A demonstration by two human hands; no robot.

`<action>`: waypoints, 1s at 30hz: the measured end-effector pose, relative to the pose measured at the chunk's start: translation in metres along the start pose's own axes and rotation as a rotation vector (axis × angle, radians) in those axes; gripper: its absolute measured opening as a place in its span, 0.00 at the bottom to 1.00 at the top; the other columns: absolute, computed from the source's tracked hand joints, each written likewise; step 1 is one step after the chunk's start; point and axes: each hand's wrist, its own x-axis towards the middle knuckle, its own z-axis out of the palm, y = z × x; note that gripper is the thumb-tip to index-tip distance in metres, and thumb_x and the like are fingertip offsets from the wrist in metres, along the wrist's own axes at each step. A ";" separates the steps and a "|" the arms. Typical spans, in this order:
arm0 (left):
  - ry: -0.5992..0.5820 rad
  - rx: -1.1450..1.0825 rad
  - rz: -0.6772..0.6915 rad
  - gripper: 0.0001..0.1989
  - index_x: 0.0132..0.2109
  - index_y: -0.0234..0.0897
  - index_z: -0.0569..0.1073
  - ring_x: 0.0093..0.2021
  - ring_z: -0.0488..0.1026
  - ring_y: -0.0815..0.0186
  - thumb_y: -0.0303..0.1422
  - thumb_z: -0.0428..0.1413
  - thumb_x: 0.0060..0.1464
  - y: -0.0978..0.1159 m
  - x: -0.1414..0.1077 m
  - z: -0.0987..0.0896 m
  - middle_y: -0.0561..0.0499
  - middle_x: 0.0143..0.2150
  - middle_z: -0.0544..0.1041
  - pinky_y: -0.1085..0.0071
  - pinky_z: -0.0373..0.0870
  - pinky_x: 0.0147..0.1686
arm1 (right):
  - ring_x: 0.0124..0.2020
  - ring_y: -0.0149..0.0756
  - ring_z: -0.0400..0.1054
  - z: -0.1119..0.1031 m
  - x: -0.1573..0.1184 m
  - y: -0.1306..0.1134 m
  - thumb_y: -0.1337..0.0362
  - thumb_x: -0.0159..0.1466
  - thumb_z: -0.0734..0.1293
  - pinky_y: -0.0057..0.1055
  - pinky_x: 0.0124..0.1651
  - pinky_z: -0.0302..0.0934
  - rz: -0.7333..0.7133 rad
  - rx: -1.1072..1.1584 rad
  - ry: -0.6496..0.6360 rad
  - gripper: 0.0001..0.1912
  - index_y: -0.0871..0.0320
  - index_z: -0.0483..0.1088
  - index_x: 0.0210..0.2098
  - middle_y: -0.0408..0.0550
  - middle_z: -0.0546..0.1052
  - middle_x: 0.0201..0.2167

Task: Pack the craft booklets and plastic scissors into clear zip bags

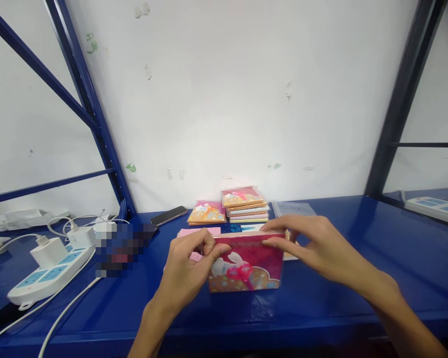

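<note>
Lying beyond packet (247,266), phone (169,216), stacked packets (247,211)

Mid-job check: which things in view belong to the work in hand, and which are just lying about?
In the work:
- rabbit-print packet, pinched by left hand and right hand
- similar packets stacked behind, probably

Probably just lying about:
- phone
- power strip
- white charger on the strip
</note>
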 end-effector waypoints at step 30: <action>-0.384 -0.488 -0.533 0.26 0.57 0.41 0.72 0.48 0.81 0.54 0.39 0.66 0.53 -0.007 0.001 -0.007 0.47 0.50 0.83 0.62 0.78 0.46 | 0.34 0.31 0.73 0.008 0.006 0.004 0.54 0.70 0.67 0.26 0.35 0.64 0.028 0.083 0.014 0.09 0.49 0.76 0.46 0.41 0.82 0.44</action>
